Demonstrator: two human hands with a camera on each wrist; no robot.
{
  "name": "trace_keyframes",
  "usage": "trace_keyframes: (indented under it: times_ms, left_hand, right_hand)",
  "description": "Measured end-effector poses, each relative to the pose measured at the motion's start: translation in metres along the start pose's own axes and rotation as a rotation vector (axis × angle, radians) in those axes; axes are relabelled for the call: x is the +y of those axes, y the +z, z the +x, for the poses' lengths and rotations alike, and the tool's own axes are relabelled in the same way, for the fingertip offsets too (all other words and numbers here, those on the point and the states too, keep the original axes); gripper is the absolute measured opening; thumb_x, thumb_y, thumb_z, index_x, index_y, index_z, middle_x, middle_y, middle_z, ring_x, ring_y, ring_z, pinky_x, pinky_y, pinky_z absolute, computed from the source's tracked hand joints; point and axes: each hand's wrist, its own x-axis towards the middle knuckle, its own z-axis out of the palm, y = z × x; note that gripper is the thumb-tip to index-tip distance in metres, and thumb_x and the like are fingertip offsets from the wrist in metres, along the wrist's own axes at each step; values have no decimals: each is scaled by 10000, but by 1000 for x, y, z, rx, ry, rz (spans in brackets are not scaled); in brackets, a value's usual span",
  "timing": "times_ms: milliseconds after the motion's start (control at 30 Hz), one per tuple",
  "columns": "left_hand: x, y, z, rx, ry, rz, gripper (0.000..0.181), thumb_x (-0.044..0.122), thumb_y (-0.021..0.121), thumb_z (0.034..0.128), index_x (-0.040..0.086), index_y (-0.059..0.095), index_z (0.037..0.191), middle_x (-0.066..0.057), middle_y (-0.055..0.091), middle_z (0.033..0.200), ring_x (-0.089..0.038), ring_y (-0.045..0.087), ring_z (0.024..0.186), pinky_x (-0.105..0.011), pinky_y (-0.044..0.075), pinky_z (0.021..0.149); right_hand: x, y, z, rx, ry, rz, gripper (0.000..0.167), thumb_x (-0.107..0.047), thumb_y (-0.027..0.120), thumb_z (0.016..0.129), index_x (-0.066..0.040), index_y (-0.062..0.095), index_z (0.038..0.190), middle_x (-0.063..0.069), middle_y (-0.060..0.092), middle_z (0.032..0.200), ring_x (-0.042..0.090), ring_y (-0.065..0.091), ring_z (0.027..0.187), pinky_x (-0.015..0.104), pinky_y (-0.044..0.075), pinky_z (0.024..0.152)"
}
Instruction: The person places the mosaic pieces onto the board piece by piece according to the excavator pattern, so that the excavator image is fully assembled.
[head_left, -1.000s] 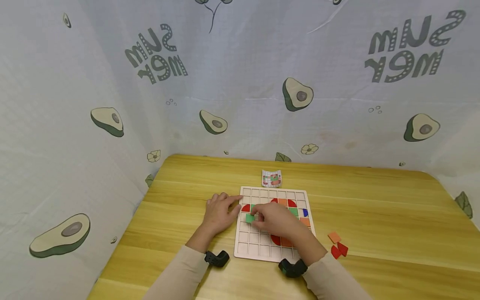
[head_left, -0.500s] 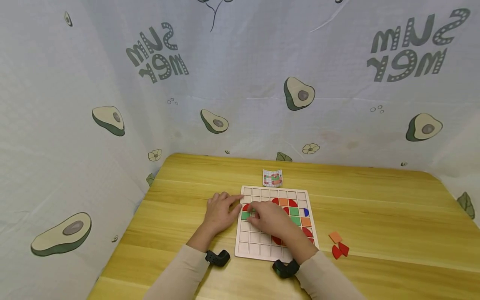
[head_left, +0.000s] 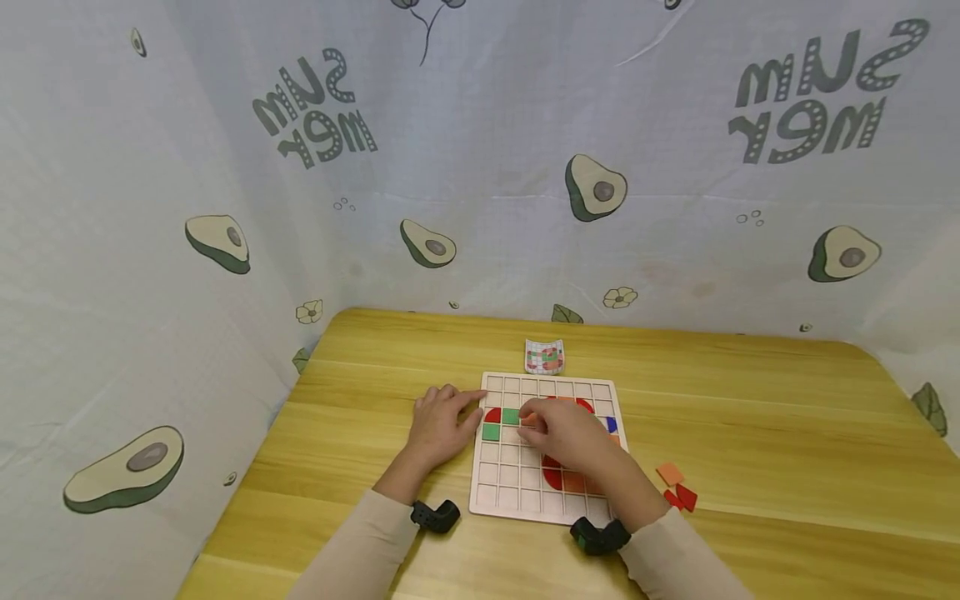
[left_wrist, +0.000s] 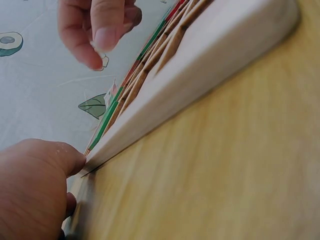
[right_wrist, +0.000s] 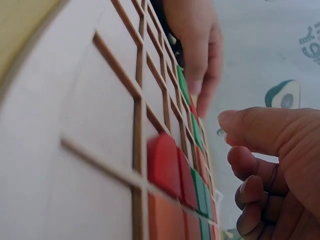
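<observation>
A pale wooden grid board (head_left: pixel 508 502) lies on the table in front of me. My left hand (head_left: pixel 437 423) rests by its left side; the thumb and an extended finger touch the edge. Near that hand sit a red quarter-round tile (head_left: pixel 492 415), a green square tile (head_left: pixel 510 416) beside it and another green square tile (head_left: pixel 491 432) below the red one. My right hand (head_left: pixel 566 429) hovers over the board's middle with loosely bent fingers. In the right wrist view, nothing shows between its thumb and fingers (right_wrist: pixel 250 127). It hides part of the coloured tiles beneath.
Behind the board stands a small curved pattern card (head_left: pixel 544 357). To its right on the table lie a loose orange square tile (head_left: pixel 670 474) and red tiles (head_left: pixel 686 497). A blue piece (head_left: pixel 611 425) sits near the board's right edge. A printed curtain (head_left: pixel 495 167) hangs behind the table.
My right hand brought a green square tile left into the cell below the red quarter-round, let go, and has drawn back to the right. The left hand has stayed in place.
</observation>
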Motion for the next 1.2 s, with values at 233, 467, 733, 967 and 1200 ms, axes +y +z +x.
trace_keyframes:
  times_ms: [233, 467, 733, 967, 1200]
  left_hand:
    - [0, 0, -1, -2, 0, -12, 331, 374, 616, 994, 323, 703, 1309, 58, 540, 863, -136, 371, 788, -308, 258, 743]
    - [-2, 2, 0, 1, 3, 8, 332, 382, 615, 994, 333, 699, 1312, 64, 546, 869, -129, 382, 793, -302, 265, 743]
    - [-2, 1, 0, -5, 5, 7, 339, 376, 615, 997, 316, 697, 1321, 48, 566, 892, -138, 393, 803, -311, 268, 743]
    - [-1, 2, 0, -14, -5, 7, 341, 384, 612, 998, 324, 694, 1324, 55, 560, 892, -134, 391, 807, -309, 266, 751]
    - [0, 0, 0, -14, -3, -1, 339, 377, 618, 997, 310, 699, 1320, 49, 555, 884, -139, 387, 802, -314, 266, 749]
  right_hand:
    - [27, -21, -24, 8, 15, 11, 128, -225, 743, 929, -166, 718, 1040, -70, 534, 700, 98, 464, 625, 255, 391, 586]
    - [58, -42, -52, -14, 158, 6, 268, -300, 743, 931, -138, 717, 1142, -27, 536, 745, 137, 485, 670, 264, 396, 584]
    - [94, -64, -87, -18, 232, 44, 282, -298, 684, 976, -104, 689, 1180, -3, 549, 791, 152, 492, 681, 285, 405, 580]
    - [122, -70, -110, -26, 230, 30, 256, -292, 699, 967, -100, 709, 1134, -25, 556, 784, 95, 467, 696, 264, 404, 621]
    - [137, -72, -122, -97, 249, 91, 243, -266, 718, 952, -113, 713, 1140, -4, 539, 821, 76, 453, 705, 249, 384, 606]
